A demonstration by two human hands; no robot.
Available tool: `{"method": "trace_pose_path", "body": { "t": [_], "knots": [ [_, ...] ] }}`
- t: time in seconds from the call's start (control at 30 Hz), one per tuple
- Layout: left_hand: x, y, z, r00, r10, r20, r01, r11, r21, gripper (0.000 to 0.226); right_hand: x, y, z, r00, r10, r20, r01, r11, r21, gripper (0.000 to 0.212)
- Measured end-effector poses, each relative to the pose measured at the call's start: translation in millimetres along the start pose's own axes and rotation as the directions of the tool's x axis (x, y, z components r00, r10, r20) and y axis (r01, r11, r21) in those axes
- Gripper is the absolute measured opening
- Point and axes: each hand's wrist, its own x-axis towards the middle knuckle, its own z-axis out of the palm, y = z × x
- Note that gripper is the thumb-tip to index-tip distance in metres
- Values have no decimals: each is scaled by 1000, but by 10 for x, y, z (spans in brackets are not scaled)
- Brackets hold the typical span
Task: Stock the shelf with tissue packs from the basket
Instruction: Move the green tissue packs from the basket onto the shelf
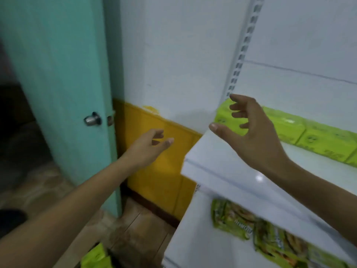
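Two large surfaces frame the scene: a teal door (pixel 63 74) at the left, standing ajar, and a white wall (pixel 173 55) with a yellow band (pixel 160 151) along its foot. Against the wall stands the white shelf (pixel 231 167), hung from a slotted upright (pixel 243 47). Its left corner juts toward the viewer, with clear room between it and the door.

The row of tissue packs (pixel 309 136) lies along the back of the upper board, pack against pack. It probably sits there to leave the front strip free for a second row. The end pack (pixel 225 115) sits at the left edge, just beside the upright, so the row has no room to grow leftward. On the board below lie green snack packets (pixel 260 229), apart from the tissue.

The right hand (pixel 251 132) hovers in front of the end pack, fingers spread and curved, thumb held wide, nothing between them. Whether the fingertips touch the pack cannot be told. The pose suggests squaring the pack into line or letting it go.

The left hand (pixel 146 147) hangs out over the gap beside the shelf, fingers loosely parted and empty, probably as a counterbalance.

More green packs (pixel 94 256) show at the bottom edge, low by the floor. They are presumably the supply, though the basket itself is not visible. A reach down to them has an open path left of the shelf corner. The door knob (pixel 92 119) is well clear of both hands.
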Motion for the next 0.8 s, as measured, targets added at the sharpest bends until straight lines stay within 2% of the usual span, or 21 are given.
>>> {"method": "trace_pose_path", "body": {
  "t": [0.1,0.2,0.3,0.4,0.5,0.57,0.63,0.7,0.73,0.8],
  "knots": [
    [-531,-642,-525,986,-144,-85,138,988,-72,53,-593,-636,452,965,-131,229,105,987,122,62],
    [-1155,-1451,-923,925,-348,-152,324,933,-159,45,-1157,-914,1118,860,-131,493,26,976,215,59],
    [-1753,-2154,-1126,829,-536,-160,489,833,-257,36,-1575,-858,1865,675,8,738,-199,965,171,58],
    [-2284,-2814,-1148,705,-693,-151,622,707,-337,37,-1893,-593,2611,418,183,890,-380,925,-12,58],
    [-2774,-3383,-1028,561,-823,-88,735,545,-404,32,-2154,-283,3294,187,338,923,-540,820,-190,49],
    [-3045,-3681,-873,477,-878,-43,768,440,-465,33,-2305,-79,3727,77,415,906,-597,747,-292,39],
    [-3275,-4052,-650,382,-924,-6,796,332,-506,52,-2458,192,4216,3,465,885,-611,702,-367,29],
    [-3440,-4398,-375,306,-951,49,822,238,-518,46,-2650,534,4718,-49,498,866,-599,679,-424,13],
    [-3487,-4580,-217,274,-959,73,824,195,-531,42,-2748,711,4953,-68,511,857,-579,679,-451,6],
    [-3473,-4897,88,231,-969,85,806,142,-574,54,-2937,1116,5389,-68,547,834,-538,684,-492,10]
  ]
}}
